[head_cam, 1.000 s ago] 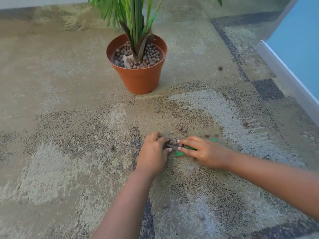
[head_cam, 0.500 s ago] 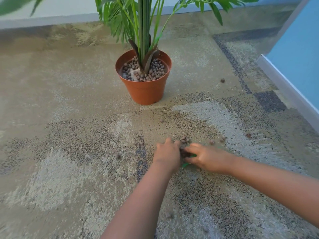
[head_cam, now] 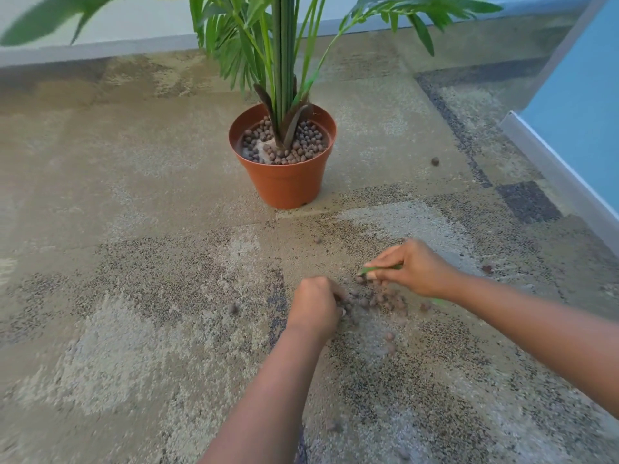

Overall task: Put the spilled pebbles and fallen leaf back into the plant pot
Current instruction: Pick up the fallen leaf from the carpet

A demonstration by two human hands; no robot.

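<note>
- my right hand (head_cam: 415, 269) is closed in a pinch on the fallen leaf (head_cam: 376, 270), thumb and fingers meeting on it just above the carpet (head_cam: 134, 296); only a green sliver shows past my fingertips.
- the leaf looks thin, light and floppy, so i judge a gentle pinch near its middle is enough; squeezing hard would only crease it.
- its long axis runs left to right, the visible tip pointing left; a bit of green near my wrist may be the other end.
- my left hand (head_cam: 316, 304) is curled over the spilled pebbles (head_cam: 378, 301), fingers bent down among them; whether any are gripped i cannot tell.
- the pebbles lie heaped between my hands, strays scattered round about. they look small, hard, round and apt to roll, so scooping a cupped handful suits better than picking singly.
- the plant pot (head_cam: 284, 182) stands upright well beyond them, on the far side.
</note>
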